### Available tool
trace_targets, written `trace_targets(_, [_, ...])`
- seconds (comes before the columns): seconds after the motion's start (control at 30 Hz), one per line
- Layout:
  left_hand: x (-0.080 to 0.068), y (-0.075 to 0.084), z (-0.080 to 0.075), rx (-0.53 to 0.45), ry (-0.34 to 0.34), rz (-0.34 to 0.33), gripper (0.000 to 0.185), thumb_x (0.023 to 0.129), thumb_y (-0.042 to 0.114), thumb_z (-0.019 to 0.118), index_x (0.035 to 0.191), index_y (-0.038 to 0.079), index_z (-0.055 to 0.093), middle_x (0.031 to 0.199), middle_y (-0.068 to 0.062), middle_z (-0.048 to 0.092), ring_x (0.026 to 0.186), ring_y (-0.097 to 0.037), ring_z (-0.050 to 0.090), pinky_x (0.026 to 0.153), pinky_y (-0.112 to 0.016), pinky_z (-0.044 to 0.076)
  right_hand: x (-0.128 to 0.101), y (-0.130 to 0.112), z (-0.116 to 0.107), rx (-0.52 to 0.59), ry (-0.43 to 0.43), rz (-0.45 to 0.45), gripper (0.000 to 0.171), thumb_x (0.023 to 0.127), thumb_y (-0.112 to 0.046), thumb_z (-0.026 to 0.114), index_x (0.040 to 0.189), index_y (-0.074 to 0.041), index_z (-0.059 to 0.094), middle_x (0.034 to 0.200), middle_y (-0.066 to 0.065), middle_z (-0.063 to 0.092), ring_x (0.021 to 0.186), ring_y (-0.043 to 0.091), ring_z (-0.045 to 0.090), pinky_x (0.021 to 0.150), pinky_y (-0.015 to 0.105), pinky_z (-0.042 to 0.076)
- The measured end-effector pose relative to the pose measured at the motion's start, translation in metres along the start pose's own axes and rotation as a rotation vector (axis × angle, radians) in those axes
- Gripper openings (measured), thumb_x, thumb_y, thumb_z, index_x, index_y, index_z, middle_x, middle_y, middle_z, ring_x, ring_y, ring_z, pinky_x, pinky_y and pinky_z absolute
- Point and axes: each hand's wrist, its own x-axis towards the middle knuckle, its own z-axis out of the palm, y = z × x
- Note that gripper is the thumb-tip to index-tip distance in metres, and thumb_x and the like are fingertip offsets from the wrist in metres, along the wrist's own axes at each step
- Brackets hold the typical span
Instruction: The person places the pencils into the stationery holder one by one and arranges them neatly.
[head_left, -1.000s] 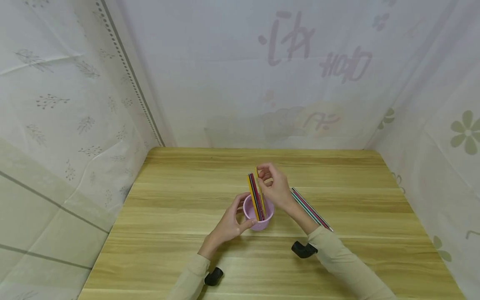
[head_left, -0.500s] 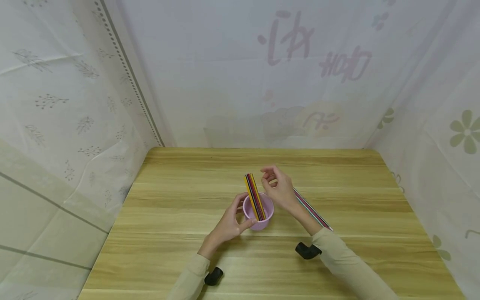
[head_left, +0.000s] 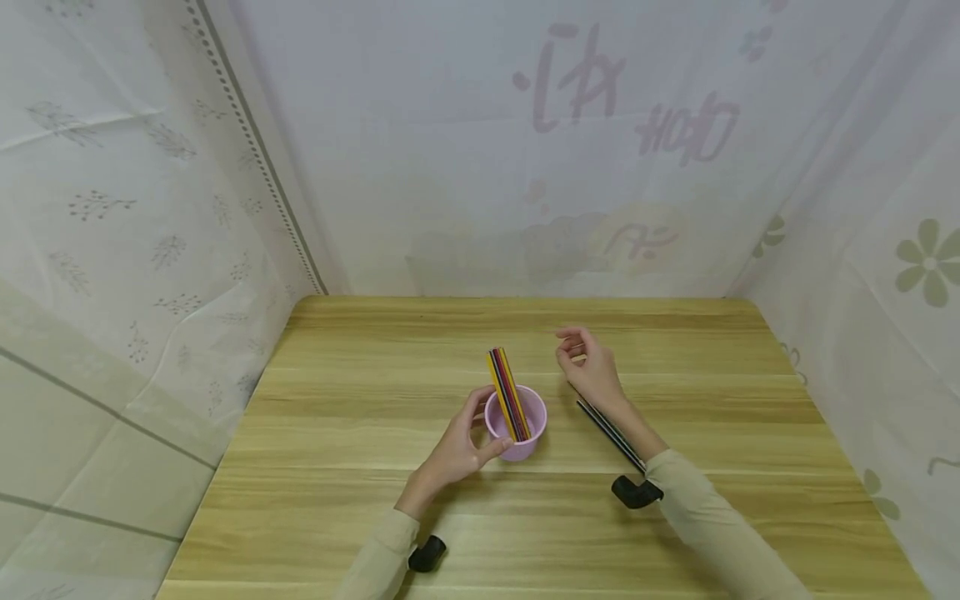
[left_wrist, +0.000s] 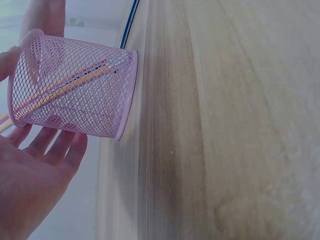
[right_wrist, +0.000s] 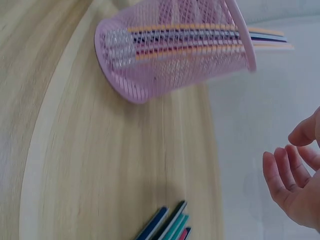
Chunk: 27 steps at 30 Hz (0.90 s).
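Observation:
My left hand (head_left: 455,446) holds a pink mesh pencil cup (head_left: 519,452) by its side, thumb at the near rim and fingers round the left. Several pencils (head_left: 507,387), yellow, red and dark, lean in the cup with their ends above the rim. Right of the cup, my right hand (head_left: 591,368) is in the air with loosely bent fingers and nothing in them. Beneath that forearm, a few more pencils (head_left: 609,433) lie side by side on the table; the right wrist view shows dark, teal and red pencils (right_wrist: 172,222), cut off by its lower edge.
The wood-grain table (head_left: 360,358) is bounded at the back by a pale printed curtain (head_left: 480,167), with similar cloth on both sides. A black wrist device (head_left: 427,553) sits at the left sleeve, and another black device (head_left: 636,492) at the right one.
My right hand has let go of a yellow pencil, which now leans with the others in the cup. It has then moved right, over the loose pencils. The left hand stays put.

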Motion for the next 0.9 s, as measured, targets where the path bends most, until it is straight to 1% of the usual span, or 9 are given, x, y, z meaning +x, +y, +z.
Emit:
trace_targets(0.2, [-0.001,0.002,0.000,0.013,0.007,0.010,0.072,0.078,0.004,0.069,0.137,-0.003,0.029,0.130,-0.025,0.044,0.120,-0.043,0.043,0.095,-0.059,0.040,0.000,0.016,-0.011,-0.019,0.021,0.064,0.025,0.084,-0.006,0.060,0.108,-0.011,0.058,0.087,0.006,0.062,0.076,0.016,0.059,0.061,0.020,0.053])
trace_targets(0.3, [0.000,0.002,0.000,0.013,0.005,0.002,0.072,0.078,0.005,0.069,0.137,-0.003,0.029,0.130,-0.025,0.044,0.120,-0.042,0.043,0.095,-0.058,0.040,-0.001,0.025,-0.015,-0.043,0.020,0.083,0.026,0.082,-0.005,0.060,0.108,-0.009,0.058,0.086,0.006,0.062,0.075,0.015,0.059,0.061,0.020,0.053])
trace_targets(0.4, [0.000,0.003,0.000,0.013,0.006,0.000,0.072,0.078,0.005,0.069,0.137,-0.003,0.029,0.130,-0.025,0.044,0.120,-0.042,0.043,0.095,-0.058,0.040,-0.004,0.030,-0.020,-0.074,-0.001,0.102,0.027,0.082,-0.003,0.059,0.108,-0.008,0.057,0.086,0.007,0.062,0.075,0.017,0.059,0.061,0.021,0.052])
trace_targets(0.57, [-0.001,0.002,0.000,0.025,0.017,0.018,0.071,0.078,0.005,0.069,0.136,-0.004,0.030,0.129,-0.025,0.045,0.118,-0.043,0.044,0.093,-0.059,0.041,-0.010,0.035,-0.027,-0.109,-0.052,0.149,0.028,0.082,-0.003,0.059,0.109,-0.011,0.055,0.089,0.009,0.061,0.078,0.021,0.060,0.062,0.026,0.052])
trace_targets(0.7, [0.000,0.002,0.000,0.021,0.015,0.014,0.071,0.078,0.005,0.069,0.136,-0.004,0.030,0.130,-0.025,0.045,0.119,-0.043,0.044,0.094,-0.059,0.041,-0.015,0.042,-0.031,-0.142,-0.082,0.162,0.028,0.083,-0.003,0.059,0.111,-0.007,0.055,0.090,0.012,0.061,0.079,0.023,0.061,0.064,0.026,0.052])
trace_targets(0.9, [0.000,0.001,0.000,0.005,0.004,0.006,0.072,0.078,0.005,0.069,0.137,-0.003,0.029,0.130,-0.025,0.044,0.120,-0.043,0.043,0.095,-0.059,0.040,-0.021,0.058,-0.036,-0.176,-0.093,0.159,0.031,0.080,-0.003,0.062,0.110,-0.001,0.055,0.088,0.013,0.062,0.076,0.023,0.062,0.064,0.026,0.052])
